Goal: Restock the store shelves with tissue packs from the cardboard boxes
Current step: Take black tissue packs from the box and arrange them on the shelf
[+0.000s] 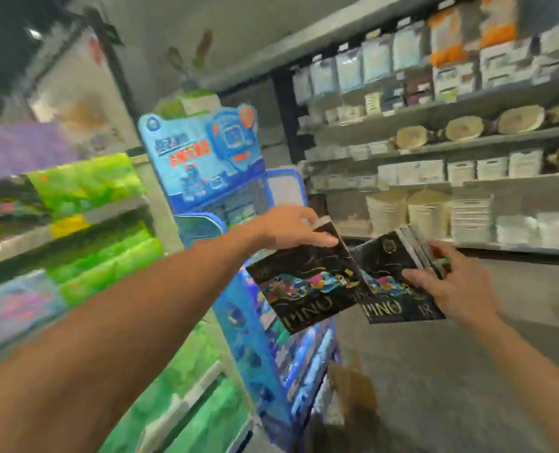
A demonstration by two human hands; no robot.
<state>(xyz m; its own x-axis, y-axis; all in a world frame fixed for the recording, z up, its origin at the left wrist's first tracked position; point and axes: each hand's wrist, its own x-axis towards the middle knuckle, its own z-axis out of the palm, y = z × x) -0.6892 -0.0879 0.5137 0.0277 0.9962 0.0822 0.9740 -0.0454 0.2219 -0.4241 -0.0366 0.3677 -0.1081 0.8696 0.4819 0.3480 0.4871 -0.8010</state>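
Pinching one black tissue pack (304,282) by its top edge, the left hand (291,225) risks dropping it, while the right hand (451,289) grips a loose, slippery stack (399,276) mid-air beside it.

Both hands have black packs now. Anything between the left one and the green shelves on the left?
Nothing visible does. The left hand grips its black pack in open air; the green shelves lie left of the forearm, aisle unobstructed.

Two black tissue packs (307,282) (392,286); two hands (291,227) (451,282).
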